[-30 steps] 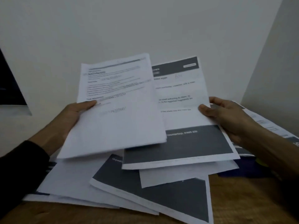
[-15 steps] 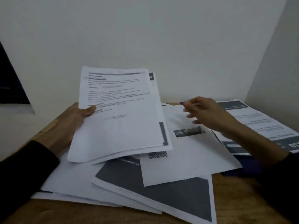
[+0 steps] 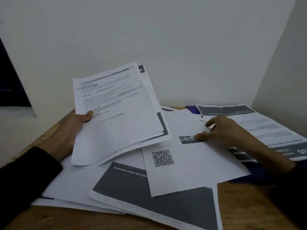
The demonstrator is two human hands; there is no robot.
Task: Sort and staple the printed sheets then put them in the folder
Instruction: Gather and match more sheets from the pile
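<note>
Still early, I judge: loose white printed sheets cover the wooden table, nothing stapled, no stapler visible. Left hand grips a small sorted stack. Right hand pinches the QR-code sheet. Farther, the purple folder lies under papers; contents hidden.

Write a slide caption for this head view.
Left hand holds sorted sheets raised; right hand pinches a loose sheet on the table.
</note>
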